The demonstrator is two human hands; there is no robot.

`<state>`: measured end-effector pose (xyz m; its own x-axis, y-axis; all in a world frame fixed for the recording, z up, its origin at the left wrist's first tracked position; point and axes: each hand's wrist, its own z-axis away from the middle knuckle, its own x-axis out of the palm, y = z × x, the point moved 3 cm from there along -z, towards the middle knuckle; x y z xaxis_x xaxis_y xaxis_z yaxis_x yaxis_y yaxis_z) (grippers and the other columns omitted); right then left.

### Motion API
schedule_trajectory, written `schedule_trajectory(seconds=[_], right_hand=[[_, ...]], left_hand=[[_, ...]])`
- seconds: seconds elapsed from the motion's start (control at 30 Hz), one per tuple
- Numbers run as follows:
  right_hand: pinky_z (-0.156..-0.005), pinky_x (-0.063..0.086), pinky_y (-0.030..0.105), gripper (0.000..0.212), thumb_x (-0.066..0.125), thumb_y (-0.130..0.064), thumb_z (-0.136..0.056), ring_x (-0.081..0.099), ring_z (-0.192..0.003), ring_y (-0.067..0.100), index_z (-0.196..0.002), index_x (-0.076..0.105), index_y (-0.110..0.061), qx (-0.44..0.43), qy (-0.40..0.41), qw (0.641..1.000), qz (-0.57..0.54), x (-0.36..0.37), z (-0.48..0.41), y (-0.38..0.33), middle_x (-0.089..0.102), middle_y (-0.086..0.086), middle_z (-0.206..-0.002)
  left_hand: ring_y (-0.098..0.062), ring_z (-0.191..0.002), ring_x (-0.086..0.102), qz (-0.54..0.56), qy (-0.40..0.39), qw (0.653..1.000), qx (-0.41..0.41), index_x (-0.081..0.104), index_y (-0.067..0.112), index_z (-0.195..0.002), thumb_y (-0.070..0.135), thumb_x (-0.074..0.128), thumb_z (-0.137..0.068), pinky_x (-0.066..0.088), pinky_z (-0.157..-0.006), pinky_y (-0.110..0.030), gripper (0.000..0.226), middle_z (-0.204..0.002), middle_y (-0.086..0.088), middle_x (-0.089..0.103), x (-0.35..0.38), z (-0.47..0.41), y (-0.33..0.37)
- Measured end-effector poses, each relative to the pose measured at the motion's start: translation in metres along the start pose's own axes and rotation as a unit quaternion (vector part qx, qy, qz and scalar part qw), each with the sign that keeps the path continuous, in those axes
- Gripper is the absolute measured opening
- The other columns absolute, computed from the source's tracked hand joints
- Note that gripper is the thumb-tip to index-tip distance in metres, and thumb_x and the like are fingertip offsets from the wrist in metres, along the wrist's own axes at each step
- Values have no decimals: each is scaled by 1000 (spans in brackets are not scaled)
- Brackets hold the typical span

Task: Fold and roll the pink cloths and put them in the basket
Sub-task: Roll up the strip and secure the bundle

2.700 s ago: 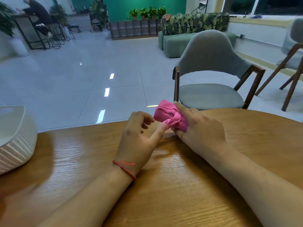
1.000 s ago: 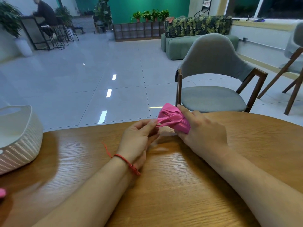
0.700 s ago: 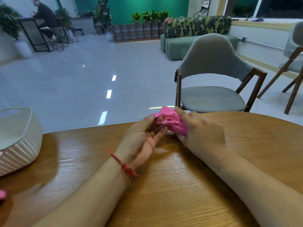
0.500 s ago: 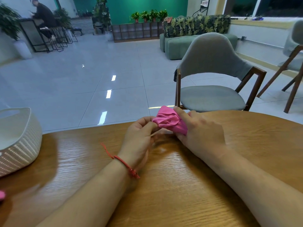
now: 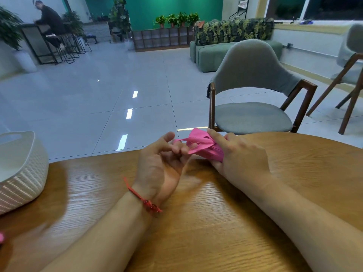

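Tabletop [image 5: 216, 222]: one basket [image 5: 23, 173], one bunched cloth [image 5: 202, 146]

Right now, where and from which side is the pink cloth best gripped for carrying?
Around the bundled body of the pink cloth, from the right, where the right hand grips it. The left end is loose strips that the left hand pinches; held there alone, the roll would likely come undone.

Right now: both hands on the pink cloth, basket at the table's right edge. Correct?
Not quite. The basket sits at the table's left edge, per the head view. The left hand and right hand are both on the cloth.
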<state>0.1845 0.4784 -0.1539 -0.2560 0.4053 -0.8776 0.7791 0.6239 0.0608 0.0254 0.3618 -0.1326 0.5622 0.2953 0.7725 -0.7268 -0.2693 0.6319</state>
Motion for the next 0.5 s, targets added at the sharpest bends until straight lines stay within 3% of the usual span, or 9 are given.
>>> schedule_trajectory(seconds=[0.1, 0.17, 0.27, 0.33, 0.4, 0.5], right_hand=[[-64, 53, 33, 77, 59, -79, -90, 66, -92, 14, -158, 32, -54, -11, -43, 994, -102, -9, -1, 11, 67, -15, -109], [-74, 57, 35, 80, 65, -80, -86, 65, -92, 6, -156, 34, -56, -35, -95, 975, -200, -16, -1, 14, 69, -21, -107], [-79, 57, 32, 79, 73, -79, -80, 64, -93, 0, -150, 43, -58, -89, -151, 941, -289, -24, 3, 5, 70, -29, -106], [-78, 57, 32, 76, 72, -77, -82, 64, -95, -1, -150, 48, -54, -130, -121, 939, -293, -28, 5, -2, 70, -29, -111], [-71, 56, 32, 70, 70, -74, -88, 64, -90, 1, -150, 54, -45, -167, -33, 947, -273, -36, 7, -6, 72, -24, -112], [-68, 58, 29, 72, 77, -70, -86, 68, -87, 2, -147, 58, -37, -145, 41, 928, -340, -41, 10, -8, 73, -20, -113]], left_hand=[[-16, -59, 42, -15, -1, 998, 63, 49, 12, -114, -2, 52, -90, 58, -73, -37, 28, -74, -6, 51, -8, -4, 17], [-13, -56, 39, -51, 27, 996, 72, 50, 17, -114, 2, 55, -99, 47, -54, -25, 22, -82, -6, 62, -16, -12, 23], [-7, -49, 33, -117, 39, 990, 68, 50, 22, -108, 5, 58, -102, 30, -40, -18, 19, -93, -6, 72, -20, -19, 29], [-6, -46, 30, -132, 29, 990, 48, 51, 21, -109, 5, 58, -103, 26, -36, -17, 18, -99, -7, 74, -19, -20, 31], [-5, -43, 31, -120, 27, 992, 14, 52, 18, -112, 5, 61, -100, 26, -33, -16, 19, -99, -8, 74, -21, -18, 27], [-3, -40, 34, -82, 36, 995, -43, 58, 15, -112, 9, 66, -89, 29, -31, -14, 26, -78, -5, 60, -22, -14, 19]])
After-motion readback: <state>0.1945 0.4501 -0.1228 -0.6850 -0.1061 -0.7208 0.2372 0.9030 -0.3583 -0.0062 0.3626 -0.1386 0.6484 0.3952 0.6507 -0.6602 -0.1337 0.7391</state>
